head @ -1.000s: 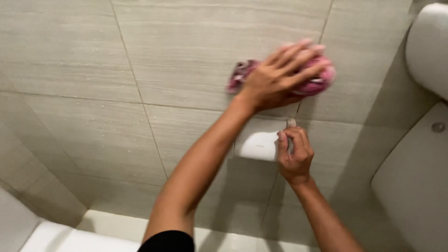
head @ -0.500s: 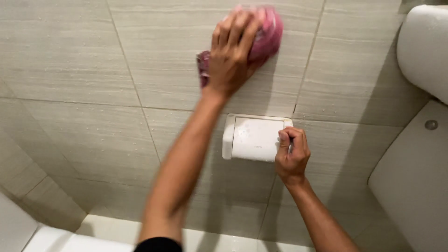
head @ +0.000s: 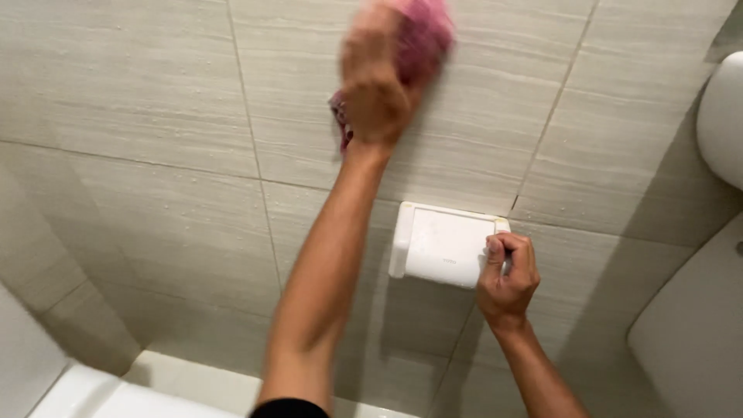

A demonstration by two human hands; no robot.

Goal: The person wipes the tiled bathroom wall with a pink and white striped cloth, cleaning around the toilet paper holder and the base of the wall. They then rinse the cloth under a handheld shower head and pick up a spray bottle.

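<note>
Pink cloth (head: 424, 35) pressed on tiled wall (head: 155, 101) under left hand (head: 375, 85); right hand (head: 507, 271) grips white holder (head: 441, 244).

Your left hand (head: 377, 81) is raised high on the tiled wall (head: 155, 116), pressing a pink cloth (head: 422, 35) flat against it; both are blurred. Your right hand (head: 507, 271) sits lower, fingers curled around the right edge of the white paper holder (head: 437, 244) fixed to the wall. A white toilet tank (head: 724, 116) shows at the right edge, and a white ledge (head: 155, 391) lies along the bottom left.
</note>
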